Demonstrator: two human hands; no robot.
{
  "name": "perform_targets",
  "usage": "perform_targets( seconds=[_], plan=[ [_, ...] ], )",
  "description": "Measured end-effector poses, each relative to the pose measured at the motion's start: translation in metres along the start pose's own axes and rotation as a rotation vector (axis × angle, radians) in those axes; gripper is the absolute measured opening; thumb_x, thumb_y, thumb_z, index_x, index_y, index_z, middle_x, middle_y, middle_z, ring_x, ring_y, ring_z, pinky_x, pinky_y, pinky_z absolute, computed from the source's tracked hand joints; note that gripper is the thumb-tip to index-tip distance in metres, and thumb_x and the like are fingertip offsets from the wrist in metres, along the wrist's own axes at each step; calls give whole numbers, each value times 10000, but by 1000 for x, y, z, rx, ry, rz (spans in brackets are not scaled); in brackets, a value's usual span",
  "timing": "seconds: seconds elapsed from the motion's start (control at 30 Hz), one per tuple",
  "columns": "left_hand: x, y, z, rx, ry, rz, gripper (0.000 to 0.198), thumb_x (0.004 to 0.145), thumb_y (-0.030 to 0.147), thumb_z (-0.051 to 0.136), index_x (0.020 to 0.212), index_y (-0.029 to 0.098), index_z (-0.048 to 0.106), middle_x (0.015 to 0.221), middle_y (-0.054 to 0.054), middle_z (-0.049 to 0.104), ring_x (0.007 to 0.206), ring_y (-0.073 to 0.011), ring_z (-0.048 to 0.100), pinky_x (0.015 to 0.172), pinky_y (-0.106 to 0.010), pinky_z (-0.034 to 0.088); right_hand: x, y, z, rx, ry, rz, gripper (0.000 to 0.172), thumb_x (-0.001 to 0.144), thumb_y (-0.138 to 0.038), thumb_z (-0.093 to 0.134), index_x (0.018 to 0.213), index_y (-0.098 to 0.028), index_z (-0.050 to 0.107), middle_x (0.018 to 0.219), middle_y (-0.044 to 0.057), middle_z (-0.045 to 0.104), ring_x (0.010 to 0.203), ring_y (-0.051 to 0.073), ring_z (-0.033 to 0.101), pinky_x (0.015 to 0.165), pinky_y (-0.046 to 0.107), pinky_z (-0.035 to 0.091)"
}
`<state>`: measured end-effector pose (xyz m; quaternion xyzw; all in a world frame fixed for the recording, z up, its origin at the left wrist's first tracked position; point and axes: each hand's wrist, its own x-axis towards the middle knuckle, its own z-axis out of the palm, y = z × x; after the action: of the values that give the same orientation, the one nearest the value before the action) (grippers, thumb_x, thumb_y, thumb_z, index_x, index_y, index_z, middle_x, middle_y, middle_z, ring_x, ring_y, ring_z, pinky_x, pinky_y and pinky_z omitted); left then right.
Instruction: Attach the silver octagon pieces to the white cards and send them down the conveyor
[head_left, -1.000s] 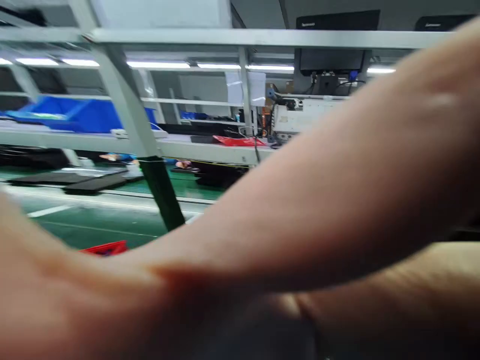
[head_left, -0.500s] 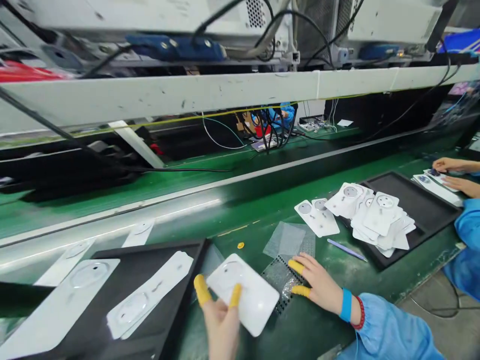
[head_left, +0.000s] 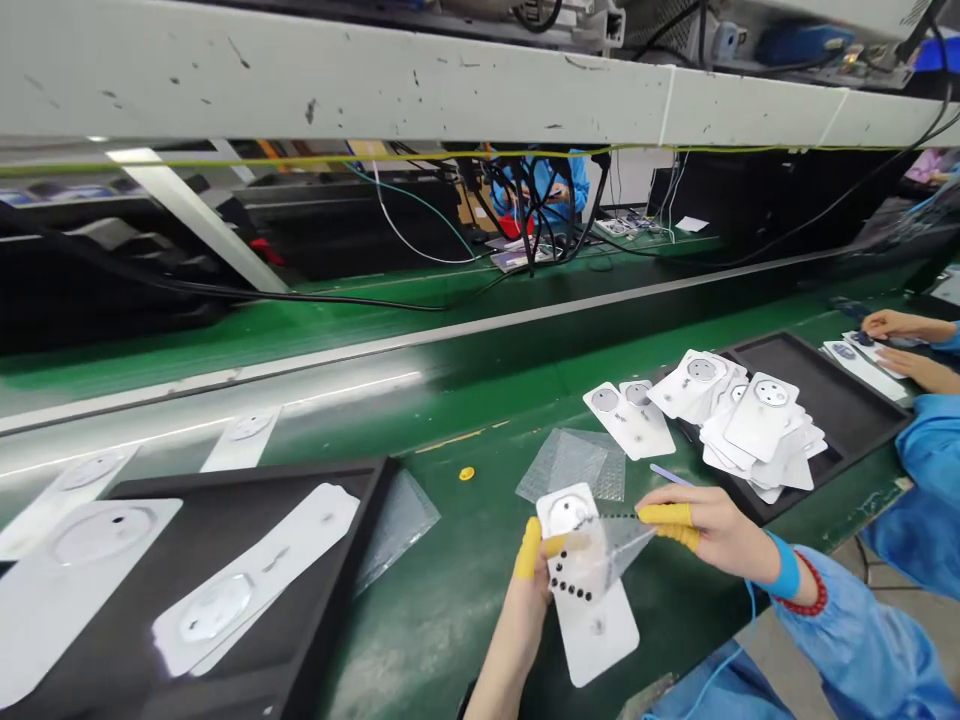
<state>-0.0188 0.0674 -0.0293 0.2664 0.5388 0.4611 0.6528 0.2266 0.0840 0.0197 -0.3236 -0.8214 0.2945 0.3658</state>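
Observation:
Upright over the green bench, a white rounded panel point(head_left: 598, 642) with a round recess near its top is gripped by my left hand point(head_left: 527, 585), thumb and finger in yellow finger cots. My right hand point(head_left: 724, 535), also in yellow cots and with a blue wrist strap, pinches the edge of a clear plastic sheet point(head_left: 628, 548) bearing small black dots. The sheet hangs across the front of the panel and partly covers it. Through it, a yellow-tipped left finger shows faintly. Behind them lie more clear sheets point(head_left: 561, 463) on the bench.
To the left, a black tray point(head_left: 300, 620) holds white panels. Another black tray point(head_left: 847, 400) on the right carries a heap of panels point(head_left: 757, 425). A purple stick point(head_left: 669, 475) and a yellow cot point(head_left: 467, 473) lie nearby. A co-worker's hands point(head_left: 911, 345) work at far right.
My right hand has lifted the dotted clear sheet off the bench and brought it in front of the panel. My left hand has moved right with the panel and turned it more upright.

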Motion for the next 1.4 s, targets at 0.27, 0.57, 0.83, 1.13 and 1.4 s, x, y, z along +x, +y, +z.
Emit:
perform_targets(
  seconds=[0.27, 0.57, 0.83, 1.13, 1.4],
  plan=[
    [-15, 8, 19, 58, -277, -108, 411, 567, 509, 848, 598, 109, 754, 588, -53, 698, 530, -140, 559, 526, -222, 394, 11, -10, -38, 11, -376, 141, 276, 945, -247, 564, 1197, -221, 673, 1016, 80, 743, 886, 175, 708, 773, 308, 576],
    [-6, -11, 8, -8, -217, -135, 416, 504, 494, 883, 588, 112, 743, 598, -70, 713, 514, -147, 586, 529, -244, 444, 25, 1, -32, 18, -509, 202, 308, 907, -243, 594, 1208, -219, 656, 904, 48, 729, 662, 122, 627, 610, 246, 528],
    [0, -16, 6, -52, -51, 8, 329, 577, 405, 867, 725, 122, 788, 716, -95, 766, 607, -193, 652, 576, -276, 506, 6, 12, 20, -111, 156, 310, 186, 913, -290, 599, 1072, -238, 680, 909, 63, 673, 843, 193, 660, 744, 356, 577],
    [-9, -11, 8, -8, -99, 73, 223, 658, 278, 767, 812, 117, 779, 713, -86, 754, 617, -201, 649, 603, -281, 500, 19, 2, 92, -44, 121, 160, 141, 929, -209, 546, 959, -203, 684, 943, 79, 661, 839, 189, 669, 726, 306, 588],
    [-5, -20, 8, 117, -74, 166, 224, 624, 266, 700, 789, 121, 747, 652, -50, 696, 567, -178, 556, 556, -274, 427, 19, 5, 94, -155, 143, 182, 94, 906, -143, 563, 896, -191, 642, 869, 54, 659, 761, 172, 666, 664, 286, 578]
  ],
)
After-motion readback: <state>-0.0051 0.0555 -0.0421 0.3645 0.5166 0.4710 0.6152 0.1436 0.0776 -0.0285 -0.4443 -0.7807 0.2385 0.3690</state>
